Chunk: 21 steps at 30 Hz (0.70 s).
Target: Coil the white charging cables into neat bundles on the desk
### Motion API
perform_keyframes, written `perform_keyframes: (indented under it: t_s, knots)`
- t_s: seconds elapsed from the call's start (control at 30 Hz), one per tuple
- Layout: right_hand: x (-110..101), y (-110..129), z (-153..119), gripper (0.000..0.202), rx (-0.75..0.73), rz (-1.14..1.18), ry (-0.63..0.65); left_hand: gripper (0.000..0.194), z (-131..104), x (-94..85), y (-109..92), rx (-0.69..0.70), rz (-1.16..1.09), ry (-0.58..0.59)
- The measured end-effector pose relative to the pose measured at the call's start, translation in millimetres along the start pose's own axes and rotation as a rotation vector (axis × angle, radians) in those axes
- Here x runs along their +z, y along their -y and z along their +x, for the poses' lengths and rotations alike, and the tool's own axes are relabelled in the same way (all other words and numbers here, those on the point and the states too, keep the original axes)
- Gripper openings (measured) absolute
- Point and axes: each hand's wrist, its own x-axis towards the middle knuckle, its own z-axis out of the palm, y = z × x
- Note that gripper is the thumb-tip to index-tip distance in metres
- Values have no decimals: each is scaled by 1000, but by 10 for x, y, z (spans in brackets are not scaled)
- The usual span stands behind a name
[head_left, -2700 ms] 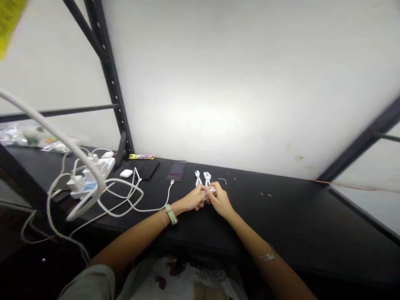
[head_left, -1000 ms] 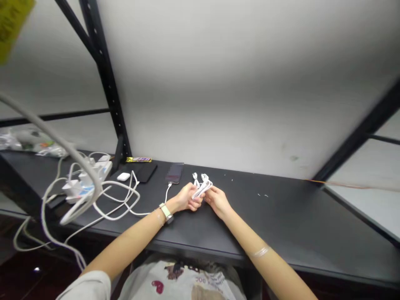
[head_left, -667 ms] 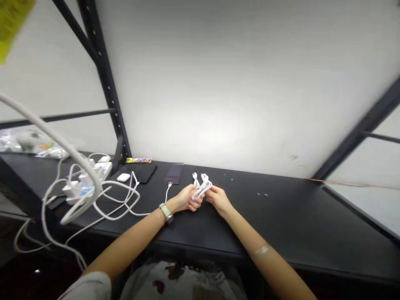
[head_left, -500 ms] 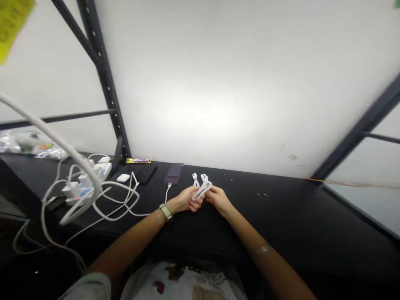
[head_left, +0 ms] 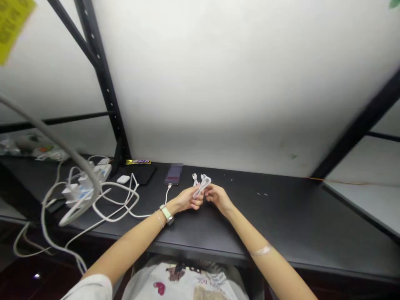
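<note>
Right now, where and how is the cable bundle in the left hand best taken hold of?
The bundle is probably best pinched across its upper end, coming from the right: the left hand covers its lower end, while the upper end slants up and rightward, uncovered, and the right hand is close on that side.

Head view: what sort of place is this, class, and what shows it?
Perhaps a workroom or storeroom: a black worktop stands with black rack uprights, a plug-filled power strip lies toward the left, and the left hand holds a looped white cable.
</note>
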Motion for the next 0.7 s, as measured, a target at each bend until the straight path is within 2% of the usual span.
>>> perform_keyframes:
  t_s: [0.2, 0.33, 0.7]
  knots:
    - [64, 6, -20, 31, -108, -90, -61, 29, 89, -47, 92, 45, 22, -117]
    - [69, -12, -16, 30, -158, -176, -102, 31, 129, -61, 133, 51, 23, -171]
    - [-21, -89, 40, 29, -238, -326, -186, 30, 142, -62, 173, 85, -13, -144]
